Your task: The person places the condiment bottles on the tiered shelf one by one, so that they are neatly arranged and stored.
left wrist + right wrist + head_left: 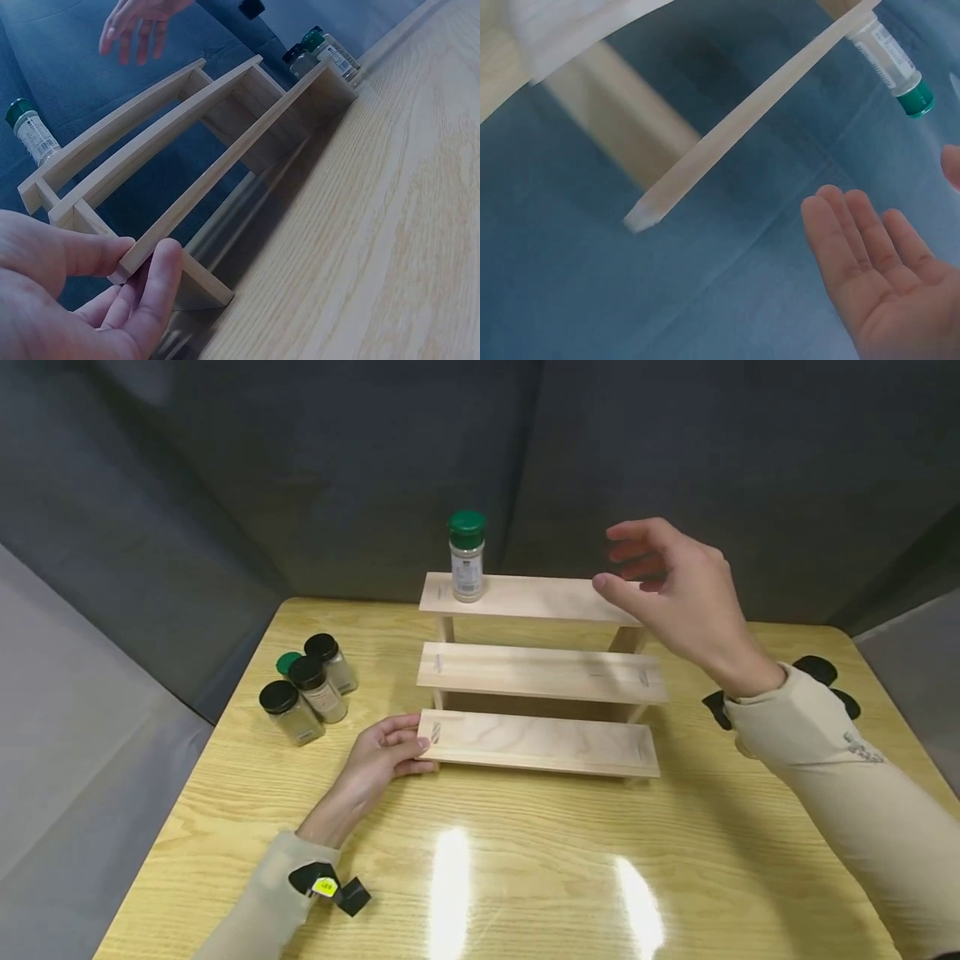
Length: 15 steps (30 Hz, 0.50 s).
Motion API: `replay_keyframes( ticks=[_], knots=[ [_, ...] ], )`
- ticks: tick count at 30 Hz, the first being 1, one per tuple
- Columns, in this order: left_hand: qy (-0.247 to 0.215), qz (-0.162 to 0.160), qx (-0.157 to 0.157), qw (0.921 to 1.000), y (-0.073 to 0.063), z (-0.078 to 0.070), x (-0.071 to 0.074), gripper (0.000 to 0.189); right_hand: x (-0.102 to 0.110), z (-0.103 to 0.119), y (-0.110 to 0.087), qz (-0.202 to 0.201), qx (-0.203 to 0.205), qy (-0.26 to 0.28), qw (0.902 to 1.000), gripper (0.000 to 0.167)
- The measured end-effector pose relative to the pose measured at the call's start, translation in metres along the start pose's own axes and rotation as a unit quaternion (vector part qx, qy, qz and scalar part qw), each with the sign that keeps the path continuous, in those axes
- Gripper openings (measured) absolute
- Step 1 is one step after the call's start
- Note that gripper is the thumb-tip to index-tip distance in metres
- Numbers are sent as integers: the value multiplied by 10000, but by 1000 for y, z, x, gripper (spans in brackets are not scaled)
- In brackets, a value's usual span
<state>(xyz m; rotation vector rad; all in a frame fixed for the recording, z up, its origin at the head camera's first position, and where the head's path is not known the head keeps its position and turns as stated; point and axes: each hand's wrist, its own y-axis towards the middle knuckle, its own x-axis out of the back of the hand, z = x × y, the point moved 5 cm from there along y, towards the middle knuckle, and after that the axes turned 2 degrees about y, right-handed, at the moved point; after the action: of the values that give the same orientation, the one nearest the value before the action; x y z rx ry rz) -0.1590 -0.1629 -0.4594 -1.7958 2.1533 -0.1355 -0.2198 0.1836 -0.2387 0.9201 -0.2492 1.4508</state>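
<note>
A three-tier wooden shelf rack (536, 742) stands on the table. My left hand (390, 747) pinches the left end of its lowest board between thumb and fingers, seen close up in the left wrist view. On the left of the top board (540, 597) stands a spice jar (467, 560) with a green cap and a white label. My right hand (678, 589) hovers over the right end of the top board, fingers loosely bent and apart from the thumb. Nothing lies in its palm in the right wrist view.
Left of the rack, several spice jars cluster on the wooden table (375, 877): black-capped jars (318, 689) and a green cap (288, 662) behind them. More black-capped jars (815, 670) sit at the right, partly hidden by my sleeve. Dark fabric (360, 468) hangs behind.
</note>
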Motion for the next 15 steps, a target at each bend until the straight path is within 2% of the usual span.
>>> replay_keyframes(
  ticks=[8,15],
  knots=[
    [-36,-68,-13,10000,0,-3,0,53,27,-11,-18,-190,39,-343,9992,49],
    [64,-76,-26,9999,-2,-4,4,52,52,-27,-37,-325,-246,-734,9965,52]
  ],
)
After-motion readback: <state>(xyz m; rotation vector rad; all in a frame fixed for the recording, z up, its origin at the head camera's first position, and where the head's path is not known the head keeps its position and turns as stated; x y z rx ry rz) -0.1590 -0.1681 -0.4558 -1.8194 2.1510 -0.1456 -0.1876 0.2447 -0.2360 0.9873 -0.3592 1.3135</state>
